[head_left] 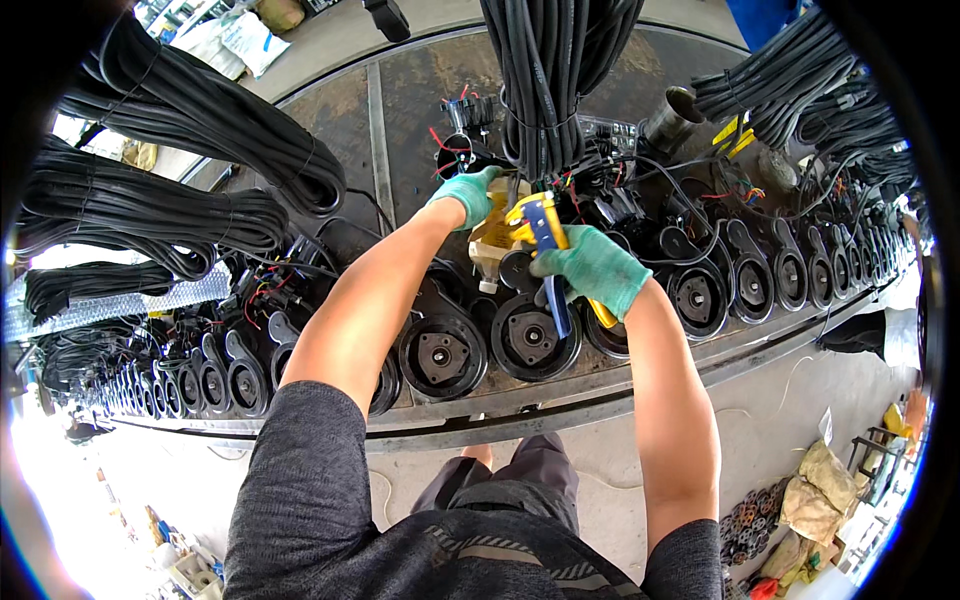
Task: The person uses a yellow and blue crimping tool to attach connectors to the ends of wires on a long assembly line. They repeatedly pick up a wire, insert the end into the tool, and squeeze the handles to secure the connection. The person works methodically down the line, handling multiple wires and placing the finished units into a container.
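We find a person working with two gloved hands at a metal bench (425,90), and we take the central cable bundle (548,75) as our reference. The right hand (600,268), on the near side of the bundle, has its fingers wrapped around a blue-and-yellow hand tool (543,225) resembling a wire stripper. The tool's head sits just below the bundle's lower end; its two handles stand apart, extending toward us. The left hand (470,197) is just left of that lower end, fingers bent; we cannot tell whether they pinch anything, as the fingertips are small and partly obscured here. A cream carton (487,248) lies on the near side of the bundle, between the hands. Nearer to us than the bundle, we record a row of black wheels (443,352). A metal cup (675,118) lies to its right, and further cable coils (215,130) to its left.
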Available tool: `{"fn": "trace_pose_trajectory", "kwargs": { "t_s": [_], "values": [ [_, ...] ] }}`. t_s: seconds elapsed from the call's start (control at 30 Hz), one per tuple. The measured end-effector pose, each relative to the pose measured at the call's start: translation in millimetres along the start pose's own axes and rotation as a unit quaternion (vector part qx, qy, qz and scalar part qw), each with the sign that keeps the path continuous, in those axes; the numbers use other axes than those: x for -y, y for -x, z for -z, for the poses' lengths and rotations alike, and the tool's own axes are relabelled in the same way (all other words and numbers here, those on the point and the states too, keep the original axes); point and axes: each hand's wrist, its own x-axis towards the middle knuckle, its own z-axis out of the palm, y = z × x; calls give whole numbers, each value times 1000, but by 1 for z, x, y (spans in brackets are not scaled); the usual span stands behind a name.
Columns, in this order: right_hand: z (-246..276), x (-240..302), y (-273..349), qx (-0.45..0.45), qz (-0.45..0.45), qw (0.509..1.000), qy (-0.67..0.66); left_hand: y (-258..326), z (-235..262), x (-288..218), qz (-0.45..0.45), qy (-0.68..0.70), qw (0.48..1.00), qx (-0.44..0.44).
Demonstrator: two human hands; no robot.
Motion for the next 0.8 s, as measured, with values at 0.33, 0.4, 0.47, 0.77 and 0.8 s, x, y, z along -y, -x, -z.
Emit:
{"fn": "trace_pose_trajectory", "kwargs": {
  "t_s": [0.33,0.4,0.47,0.77,0.8],
  "values": [
    [19,-22,13,-119,116,979,-120,45,13,69,100,81,992,-1],
    [18,-26,13,-126,125,974,-138,47,6,89,150,81,985,6],
    [18,-28,14,-132,140,970,-148,49,-2,115,175,160,971,-29],
    [22,-41,22,-136,139,963,-184,5,-24,232,267,430,840,-195],
    [23,-41,22,-140,137,964,-179,-2,-22,241,279,470,815,-193]
  ]
}}
